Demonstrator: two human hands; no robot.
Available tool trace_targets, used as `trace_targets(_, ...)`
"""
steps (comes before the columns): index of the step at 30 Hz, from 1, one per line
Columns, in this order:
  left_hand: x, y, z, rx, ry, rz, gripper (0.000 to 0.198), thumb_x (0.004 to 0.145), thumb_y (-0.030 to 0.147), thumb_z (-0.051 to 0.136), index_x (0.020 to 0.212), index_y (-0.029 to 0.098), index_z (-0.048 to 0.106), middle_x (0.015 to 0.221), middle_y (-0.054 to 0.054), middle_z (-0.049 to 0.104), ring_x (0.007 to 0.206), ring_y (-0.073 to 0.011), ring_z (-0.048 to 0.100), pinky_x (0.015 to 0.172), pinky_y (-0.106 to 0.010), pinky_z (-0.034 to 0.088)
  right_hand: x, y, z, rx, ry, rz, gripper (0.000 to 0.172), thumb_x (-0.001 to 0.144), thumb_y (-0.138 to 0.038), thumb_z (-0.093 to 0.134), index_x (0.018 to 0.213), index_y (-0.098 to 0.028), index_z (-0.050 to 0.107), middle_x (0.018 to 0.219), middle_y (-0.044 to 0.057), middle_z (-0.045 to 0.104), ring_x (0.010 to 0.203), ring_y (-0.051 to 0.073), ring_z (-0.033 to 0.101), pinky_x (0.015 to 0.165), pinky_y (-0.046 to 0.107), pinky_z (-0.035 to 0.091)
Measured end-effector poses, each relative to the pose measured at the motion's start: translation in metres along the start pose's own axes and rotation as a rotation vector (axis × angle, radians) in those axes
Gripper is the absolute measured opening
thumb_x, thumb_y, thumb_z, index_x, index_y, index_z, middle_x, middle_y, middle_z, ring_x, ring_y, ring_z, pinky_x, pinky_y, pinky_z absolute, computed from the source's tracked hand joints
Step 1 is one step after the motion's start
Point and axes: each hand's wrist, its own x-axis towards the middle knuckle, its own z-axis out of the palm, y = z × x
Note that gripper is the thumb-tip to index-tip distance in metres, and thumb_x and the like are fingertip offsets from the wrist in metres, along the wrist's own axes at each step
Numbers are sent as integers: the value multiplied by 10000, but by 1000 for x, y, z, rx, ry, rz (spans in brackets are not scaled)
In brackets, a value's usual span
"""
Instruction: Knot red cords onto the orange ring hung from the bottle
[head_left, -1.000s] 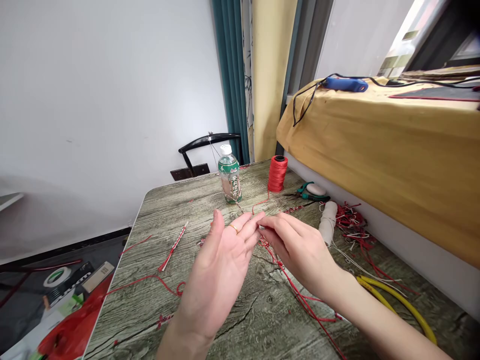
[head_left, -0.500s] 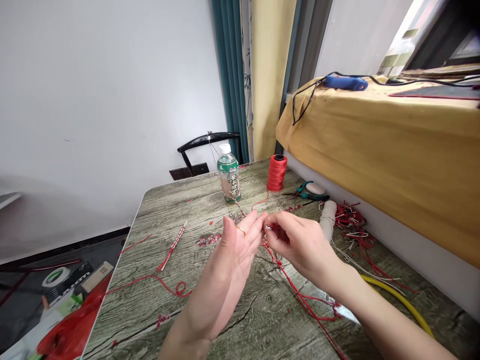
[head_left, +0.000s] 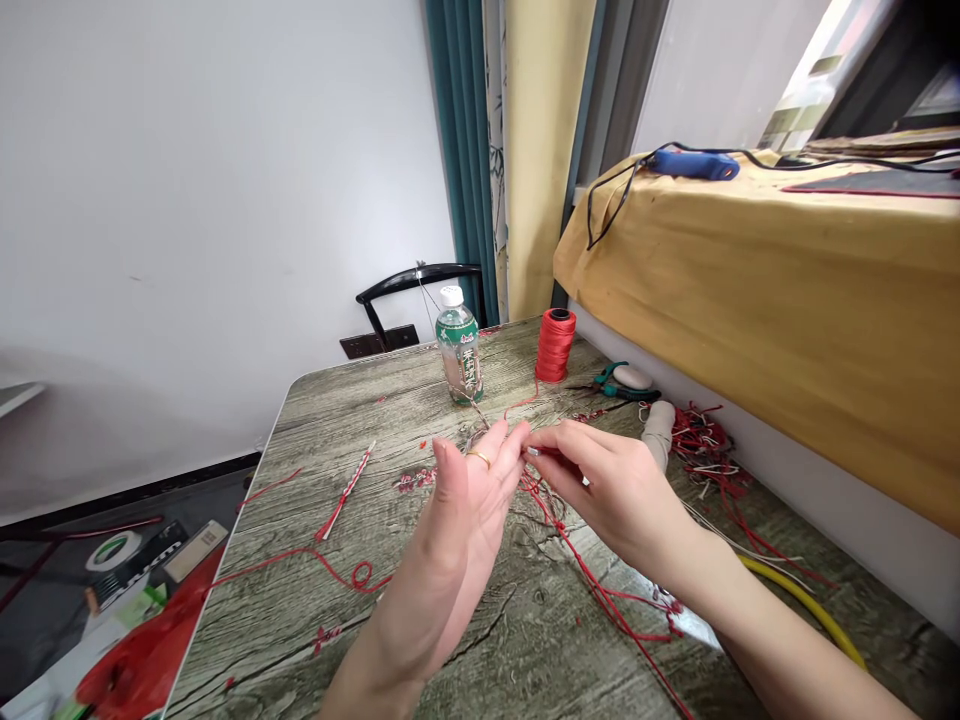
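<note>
My left hand (head_left: 472, 510) is raised over the table with its palm turned up, fingers stretched out and thumb standing up. A gold ring (head_left: 479, 458) circles one of its fingers. My right hand (head_left: 611, 490) pinches thumb and forefinger together right at the left fingertips. Whatever is in that pinch is too small or hidden to make out. Below the two hands, knotted red cords (head_left: 596, 585) run toward the table's near edge. Behind the fingertips a thin cord (head_left: 478, 410) leads to a green-labelled drink bottle (head_left: 459, 352).
A spool of red cord (head_left: 555, 347) stands beyond my right hand. Teal-handled cutters (head_left: 624, 380), a roll of white cord (head_left: 658, 428) and a tangle of scraps (head_left: 705, 450) lie along the right. A red-and-white braided piece (head_left: 348, 490) rests at left on the wooden table (head_left: 300, 440).
My right thumb and forefinger have shifted slightly left and straightened a little against the left fingertips. The left hand has tilted slightly; the things on the table stay put.
</note>
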Motion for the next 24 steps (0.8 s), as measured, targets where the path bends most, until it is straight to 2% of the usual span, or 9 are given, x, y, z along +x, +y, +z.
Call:
trace_targets(5,-3,1,2,58,-50,-2,803,715,663,168,1342,161,188,1420,-63,130,1288,-228,63,1043,-320,134,-1,1,5,-119,14,-18,173,826,-192,407,805,-127,566,659,41,563,577,117,497,543,226,381)
trace_targets(9,-5,1,0,108,-92,-17,757,729,649,170,1324,188,249,1415,-53,163,1285,-228,105,1039,-334,164,-2,3,6,-54,56,8,99,764,-143,455,755,-132,553,610,5,532,518,90,445,506,208,348)
trace_targets(11,-2,1,-3,142,-41,4,645,778,587,213,1296,215,309,1397,-51,230,1260,-231,216,1017,-355,230,-1,2,5,37,52,54,71,731,-118,478,729,-137,546,601,-7,523,514,81,438,506,198,344)
trace_targets(14,8,-1,-7,252,109,54,453,785,410,458,1196,222,437,1307,-57,405,1140,-210,422,943,-333,352,1,-2,0,190,31,148,63,720,-115,492,676,-144,527,573,-21,502,502,71,422,499,189,338)
trace_targets(17,17,-4,-11,372,193,63,310,685,244,627,982,169,574,1018,-52,625,925,-163,572,826,-269,442,2,-4,-3,394,-4,219,85,746,-151,492,667,-147,523,557,-27,489,498,65,413,471,175,329)
trace_targets(20,19,-5,-13,444,258,103,111,668,199,637,762,143,620,750,-21,668,722,-119,613,713,-221,476,3,-3,-4,636,-31,303,120,779,-230,497,723,-144,559,587,-16,511,499,64,421,439,168,328)
trace_targets(24,15,-6,-13,433,333,223,56,697,209,609,732,168,624,677,16,655,646,-82,601,643,-178,474,3,-2,-4,861,-24,397,180,779,-275,525,887,-156,608,630,-5,559,513,69,468,464,177,393)
